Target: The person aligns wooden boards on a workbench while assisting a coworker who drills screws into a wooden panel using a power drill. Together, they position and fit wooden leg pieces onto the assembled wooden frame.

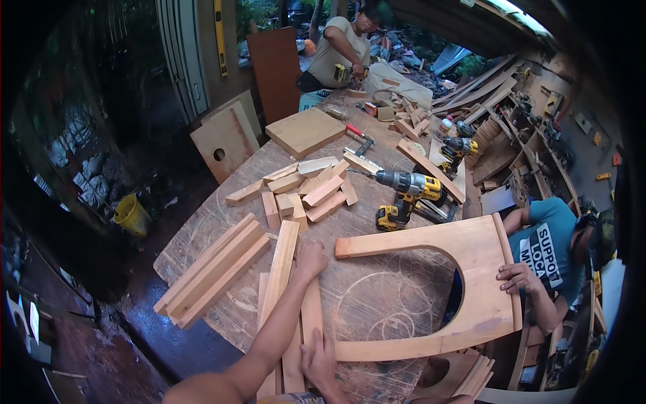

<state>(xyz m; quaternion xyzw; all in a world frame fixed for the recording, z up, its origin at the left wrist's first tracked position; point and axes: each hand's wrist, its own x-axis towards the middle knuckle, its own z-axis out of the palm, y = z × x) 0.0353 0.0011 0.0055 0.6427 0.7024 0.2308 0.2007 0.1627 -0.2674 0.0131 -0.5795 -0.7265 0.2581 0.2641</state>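
At the far left, a yellow plastic bucket stands on the dark floor. Next to it, a light brown flat board with a round hole leans near the table. On the worn brown wooden table, several long, reddish-brown wooden bars lie together near the left edge. To the right of them is a loose pile of short, pale wooden blocks, and beyond it lies a thick, square, tan slab.

In the middle, a long, narrow, light wooden plank lies lengthwise, just beside another long pale plank. The left hand is at the far end of the first plank, with the fingers bent; I cannot tell if they pinch it. The right hand touches its near part, and the fingers lie close together; their grip I cannot tell.

More to the right, a yellow and black cordless drill stands upright. Near it is a big U-shaped panel of smooth, pale wood. At its right edge, a co-worker's hand holds it, the fingers bent over the edge.
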